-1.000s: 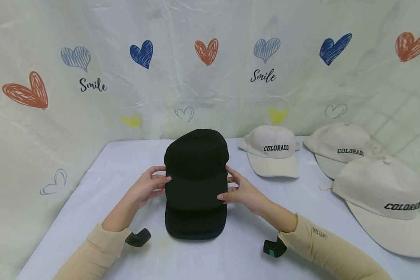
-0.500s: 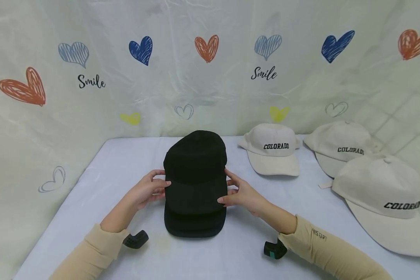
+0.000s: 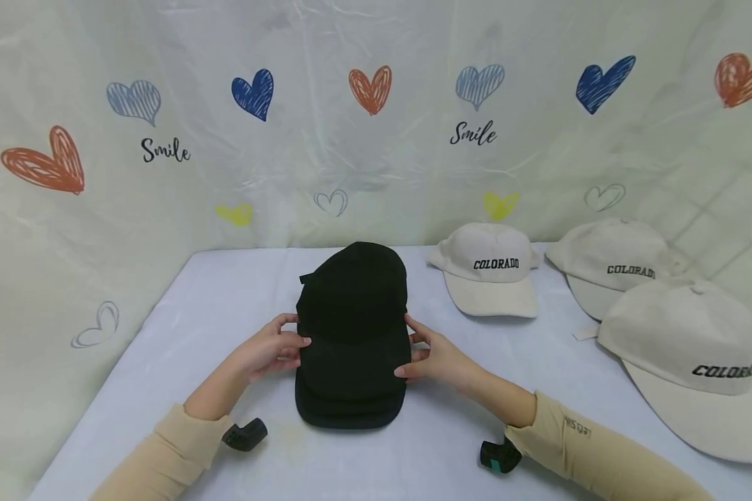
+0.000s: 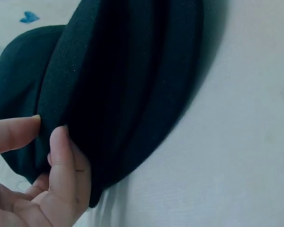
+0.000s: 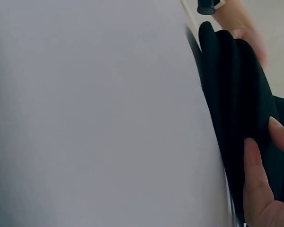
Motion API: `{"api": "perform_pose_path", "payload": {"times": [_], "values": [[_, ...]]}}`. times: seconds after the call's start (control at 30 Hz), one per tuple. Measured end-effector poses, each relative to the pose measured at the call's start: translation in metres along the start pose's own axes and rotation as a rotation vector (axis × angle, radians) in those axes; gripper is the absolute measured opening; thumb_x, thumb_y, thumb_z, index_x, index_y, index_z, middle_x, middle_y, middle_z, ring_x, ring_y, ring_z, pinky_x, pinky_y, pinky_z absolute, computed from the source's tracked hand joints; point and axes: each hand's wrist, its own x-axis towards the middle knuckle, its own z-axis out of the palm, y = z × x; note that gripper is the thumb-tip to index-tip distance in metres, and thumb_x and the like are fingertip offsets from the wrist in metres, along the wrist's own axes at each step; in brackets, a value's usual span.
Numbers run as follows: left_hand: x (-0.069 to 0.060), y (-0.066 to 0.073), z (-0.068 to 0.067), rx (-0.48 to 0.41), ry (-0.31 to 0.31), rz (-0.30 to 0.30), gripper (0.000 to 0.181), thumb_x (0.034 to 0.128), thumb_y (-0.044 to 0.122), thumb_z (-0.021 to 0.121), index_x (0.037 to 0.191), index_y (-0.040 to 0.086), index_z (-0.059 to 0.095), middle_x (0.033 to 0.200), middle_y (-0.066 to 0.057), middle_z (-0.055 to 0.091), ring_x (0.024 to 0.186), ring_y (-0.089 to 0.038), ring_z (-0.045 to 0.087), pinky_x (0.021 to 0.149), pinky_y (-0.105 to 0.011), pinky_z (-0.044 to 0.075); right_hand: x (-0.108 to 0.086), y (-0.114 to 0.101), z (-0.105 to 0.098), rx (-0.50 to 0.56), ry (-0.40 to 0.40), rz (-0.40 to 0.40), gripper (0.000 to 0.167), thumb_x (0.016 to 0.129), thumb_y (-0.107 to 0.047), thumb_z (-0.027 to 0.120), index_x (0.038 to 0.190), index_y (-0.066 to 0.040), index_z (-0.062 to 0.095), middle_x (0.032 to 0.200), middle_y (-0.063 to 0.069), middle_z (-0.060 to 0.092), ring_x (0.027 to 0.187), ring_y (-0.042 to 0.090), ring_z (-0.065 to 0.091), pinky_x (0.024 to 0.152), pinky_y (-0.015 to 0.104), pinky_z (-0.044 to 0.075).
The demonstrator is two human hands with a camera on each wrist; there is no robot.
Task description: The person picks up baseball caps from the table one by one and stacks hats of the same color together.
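A black cap [image 3: 354,299] lies on top of other black caps [image 3: 351,415] in the middle of the table, brims toward me. The right wrist view shows the stacked brims [image 5: 225,80] layered closely. My left hand [image 3: 269,351] pinches the left edge of the top cap's brim, thumb above and fingers beneath. On the opposite edge my right hand [image 3: 437,360] pinches the same brim. In the left wrist view the fingers [image 4: 64,165] press against the brim's side. Most of the lower caps' crowns are hidden under the top one.
Three cream caps with COLORADO lettering sit at the right: one at the back [image 3: 491,271], another [image 3: 614,261] beside it, and a nearer one [image 3: 683,348]. Dark wrist devices [image 3: 246,435] hang below both sleeves. A curtain with printed hearts stands behind the white table.
Both hands have drawn the top black cap toward me and down, so its brim covers more of the brims below. A small strap end now shows at its back left.
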Motion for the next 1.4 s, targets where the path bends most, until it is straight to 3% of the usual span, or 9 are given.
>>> {"api": "perform_pose_path", "payload": {"times": [0.3, 0.5, 0.67, 0.9, 1.13, 1.4], "values": [[0.0, 0.0, 0.0, 0.038, 0.022, 0.0, 0.066, 0.0984, 0.01, 0.065, 0.15, 0.003, 0.024, 0.107, -0.012, 0.06, 0.08, -0.016, 0.059, 0.074, -0.024, 0.058, 0.0, -0.004, -0.002, -0.009, -0.005, 0.026, 0.102, 0.088, 0.006, 0.075, 0.164, -0.005, 0.009, 0.133, 0.022, 0.04, 0.092, 0.019, 0.068, 0.085, 0.039, 0.06], [-0.001, 0.001, -0.002, 0.019, 0.049, 0.003, 0.068, 0.0985, 0.013, 0.067, 0.151, 0.003, 0.025, 0.106, -0.012, 0.06, 0.076, -0.015, 0.058, 0.07, -0.022, 0.058, 0.006, -0.014, -0.019, 0.049, 0.014, 0.056, 0.079, 0.095, -0.003, 0.067, 0.16, -0.003, 0.023, 0.128, 0.021, 0.049, 0.096, 0.022, 0.065, 0.087, 0.045, 0.059], [-0.001, 0.003, -0.003, 0.014, 0.056, 0.002, 0.068, 0.099, 0.015, 0.067, 0.152, 0.003, 0.026, 0.11, -0.012, 0.06, 0.079, -0.016, 0.058, 0.071, -0.022, 0.058, 0.011, -0.018, -0.027, 0.086, 0.014, 0.066, 0.063, 0.098, -0.001, 0.063, 0.153, 0.003, 0.033, 0.119, 0.015, 0.058, 0.096, 0.021, 0.066, 0.085, 0.043, 0.06], [-0.001, 0.006, -0.005, 0.009, 0.062, 0.012, 0.067, 0.0995, 0.015, 0.067, 0.152, 0.003, 0.028, 0.11, -0.012, 0.058, 0.083, -0.019, 0.058, 0.073, -0.023, 0.058, 0.013, -0.018, -0.025, 0.098, 0.014, 0.086, 0.055, 0.1, 0.002, 0.058, 0.149, 0.005, 0.034, 0.107, 0.01, 0.061, 0.09, 0.02, 0.066, 0.08, 0.038, 0.061], [0.0, 0.011, -0.01, -0.014, 0.071, 0.035, 0.063, 0.1014, 0.018, 0.064, 0.152, 0.004, 0.03, 0.108, -0.009, 0.06, 0.082, -0.015, 0.059, 0.073, -0.021, 0.056, 0.015, -0.02, -0.02, 0.12, 0.03, 0.078, 0.046, 0.105, -0.007, 0.054, 0.145, 0.004, 0.036, 0.105, 0.007, 0.064, 0.087, 0.017, 0.066, 0.075, 0.031, 0.061], [0.004, 0.001, -0.011, -0.033, 0.032, 0.009, 0.062, 0.1006, 0.013, 0.062, 0.152, 0.003, 0.028, 0.098, -0.006, 0.062, 0.078, -0.014, 0.06, 0.072, -0.021, 0.057, 0.019, -0.012, -0.021, 0.133, 0.006, 0.124, 0.033, 0.105, -0.006, 0.053, 0.133, 0.001, 0.039, 0.096, 0.007, 0.067, 0.086, 0.018, 0.068, 0.077, 0.033, 0.061]]}}
